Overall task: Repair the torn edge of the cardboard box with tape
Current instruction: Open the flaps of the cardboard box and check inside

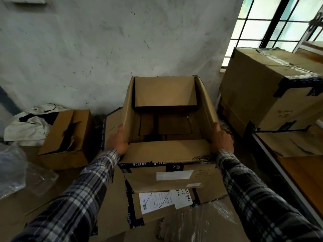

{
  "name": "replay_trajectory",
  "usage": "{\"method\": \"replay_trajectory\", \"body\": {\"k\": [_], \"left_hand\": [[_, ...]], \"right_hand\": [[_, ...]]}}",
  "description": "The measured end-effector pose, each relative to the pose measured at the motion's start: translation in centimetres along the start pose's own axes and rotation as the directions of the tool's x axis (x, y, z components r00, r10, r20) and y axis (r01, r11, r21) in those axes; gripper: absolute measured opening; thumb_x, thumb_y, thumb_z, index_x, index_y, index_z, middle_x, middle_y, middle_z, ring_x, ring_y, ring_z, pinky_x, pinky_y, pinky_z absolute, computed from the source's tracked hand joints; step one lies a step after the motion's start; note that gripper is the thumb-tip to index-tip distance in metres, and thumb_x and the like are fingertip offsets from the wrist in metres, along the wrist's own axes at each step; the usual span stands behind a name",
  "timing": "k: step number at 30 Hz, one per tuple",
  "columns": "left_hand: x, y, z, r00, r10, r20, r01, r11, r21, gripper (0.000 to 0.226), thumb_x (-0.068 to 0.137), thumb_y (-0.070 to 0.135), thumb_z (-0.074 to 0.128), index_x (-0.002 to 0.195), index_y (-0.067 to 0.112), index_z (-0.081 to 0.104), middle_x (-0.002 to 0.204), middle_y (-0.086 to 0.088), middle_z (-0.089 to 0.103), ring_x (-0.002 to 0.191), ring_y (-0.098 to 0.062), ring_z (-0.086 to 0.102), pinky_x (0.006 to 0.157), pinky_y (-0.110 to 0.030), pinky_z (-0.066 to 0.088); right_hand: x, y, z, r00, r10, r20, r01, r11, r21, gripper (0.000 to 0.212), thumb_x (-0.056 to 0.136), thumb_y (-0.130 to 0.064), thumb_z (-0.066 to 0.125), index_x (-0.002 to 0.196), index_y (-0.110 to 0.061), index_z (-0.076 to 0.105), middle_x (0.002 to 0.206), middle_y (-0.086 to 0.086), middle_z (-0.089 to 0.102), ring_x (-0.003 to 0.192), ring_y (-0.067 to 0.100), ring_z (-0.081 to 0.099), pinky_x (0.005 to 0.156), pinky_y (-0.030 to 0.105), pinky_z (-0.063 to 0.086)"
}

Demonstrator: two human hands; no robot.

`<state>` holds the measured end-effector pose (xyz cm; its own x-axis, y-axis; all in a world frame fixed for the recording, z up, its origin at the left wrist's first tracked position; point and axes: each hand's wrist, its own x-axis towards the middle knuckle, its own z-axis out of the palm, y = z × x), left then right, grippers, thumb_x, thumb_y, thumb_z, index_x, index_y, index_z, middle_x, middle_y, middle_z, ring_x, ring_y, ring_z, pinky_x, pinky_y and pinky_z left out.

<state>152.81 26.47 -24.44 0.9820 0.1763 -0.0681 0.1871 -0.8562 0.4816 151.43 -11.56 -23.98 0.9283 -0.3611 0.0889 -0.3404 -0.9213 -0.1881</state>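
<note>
Both hands grip one open cardboard box (166, 151) between them: the left hand (117, 140) is closed over the near end of its left wall, the right hand (221, 139) closed over the near end of its right wall, each about equally near. The box's long axis runs straight away from the hands toward the wall (87, 49), and it sits on a stack of flattened cartons (157, 189). Brown and scuffed, it has dark printed tape (148, 164) along its near edge, ragged toward the right hand. No tape roll is visible, so I judge taping not yet begun.
</note>
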Motion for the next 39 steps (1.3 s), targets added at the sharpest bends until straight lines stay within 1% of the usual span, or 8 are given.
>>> {"method": "replay_trajectory", "body": {"k": [6,10,13,17,20,25,32,39], "left_hand": [[0.2,0.1,0.0,1.0,-0.009,0.019,0.008,1.0,0.03,0.082,0.1,0.012,0.062,0.164,0.024,0.012,0.141,-0.026,0.052,0.12,-0.046,0.059,0.097,-0.051,0.051],[0.8,0.3,0.1,1.0,0.011,-0.006,-0.011,0.995,0.101,0.085,0.097,0.011,0.067,0.163,0.019,0.013,0.145,-0.024,0.053,0.124,-0.044,0.059,0.099,-0.051,0.052],[1.9,0.8,-0.2,1.0,0.0,0.031,-0.006,0.982,0.191,0.093,0.096,0.017,0.068,0.163,0.018,0.004,0.154,-0.022,0.042,0.129,-0.044,0.054,0.1,-0.052,0.05],[4.7,2.6,-0.5,0.995,0.103,-0.019,-0.091,0.938,0.334,0.103,0.086,0.022,0.077,0.161,0.016,0.007,0.165,-0.017,0.019,0.145,-0.042,0.033,0.118,-0.053,0.035],[7.0,5.1,-0.5,0.968,0.25,-0.003,-0.23,0.896,0.379,0.101,0.088,0.023,0.073,0.164,0.017,0.007,0.171,-0.015,0.01,0.152,-0.04,0.022,0.124,-0.053,0.026],[11.8,9.2,1.2,0.912,0.398,0.101,-0.406,0.836,0.369,0.081,0.094,0.022,0.064,0.162,0.02,0.02,0.167,-0.006,0.024,0.141,-0.035,0.041,0.108,-0.05,0.047],[18.6,11.8,6.4,0.899,0.386,0.207,-0.436,0.741,0.511,0.069,0.095,0.026,0.065,0.155,0.02,0.032,0.161,-0.007,0.031,0.133,-0.034,0.049,0.101,-0.05,0.049],[22.9,12.5,9.7,0.872,0.395,0.288,-0.489,0.691,0.532,0.05,0.095,0.022,0.058,0.143,0.019,0.048,0.137,-0.006,0.051,0.122,-0.032,0.058,0.081,-0.046,0.056]], "right_hand": [[-0.2,-0.1,0.5,0.999,-0.008,-0.05,0.008,1.0,0.016,0.055,0.106,-0.008,0.045,0.158,-0.013,0.028,0.125,0.026,0.066,0.108,0.044,0.07,0.085,0.051,0.058],[0.6,0.4,1.5,0.997,-0.041,-0.063,0.03,0.985,-0.169,0.06,0.108,-0.01,0.042,0.163,-0.008,0.021,0.129,0.023,0.064,0.105,0.038,0.07,0.077,0.045,0.056],[1.8,0.6,1.3,0.999,-0.036,-0.026,0.029,0.976,-0.216,0.067,0.107,-0.017,0.048,0.165,-0.01,0.016,0.132,0.021,0.059,0.104,0.035,0.068,0.069,0.041,0.046],[5.0,-0.4,-0.2,0.999,0.009,0.053,-0.001,0.987,-0.159,0.075,0.1,-0.036,0.063,0.16,-0.021,0.021,0.146,0.018,0.047,0.12,0.043,0.059,0.089,0.047,0.05],[8.0,-1.8,-0.8,1.0,-0.02,0.02,0.021,0.997,-0.076,0.054,0.101,-0.038,0.058,0.148,-0.023,0.036,0.141,0.014,0.052,0.123,0.042,0.056,0.09,0.048,0.049],[13.6,-3.5,-1.4,0.996,-0.064,0.054,0.066,0.998,-0.025,0.048,0.099,-0.034,0.059,0.143,-0.024,0.042,0.14,0.009,0.052,0.128,0.039,0.053,0.087,0.05,0.05],[21.0,-3.5,0.5,0.988,-0.144,0.048,0.15,0.978,-0.144,0.063,0.096,-0.032,0.059,0.152,-0.019,0.033,0.153,0.014,0.041,0.132,0.042,0.049,0.094,0.052,0.048],[26.3,-4.2,3.5,0.991,-0.113,0.068,0.118,0.99,-0.078,0.063,0.108,-0.019,0.042,0.165,-0.013,0.016,0.168,0.022,0.023,0.149,0.049,0.031,0.115,0.061,0.037]]}}
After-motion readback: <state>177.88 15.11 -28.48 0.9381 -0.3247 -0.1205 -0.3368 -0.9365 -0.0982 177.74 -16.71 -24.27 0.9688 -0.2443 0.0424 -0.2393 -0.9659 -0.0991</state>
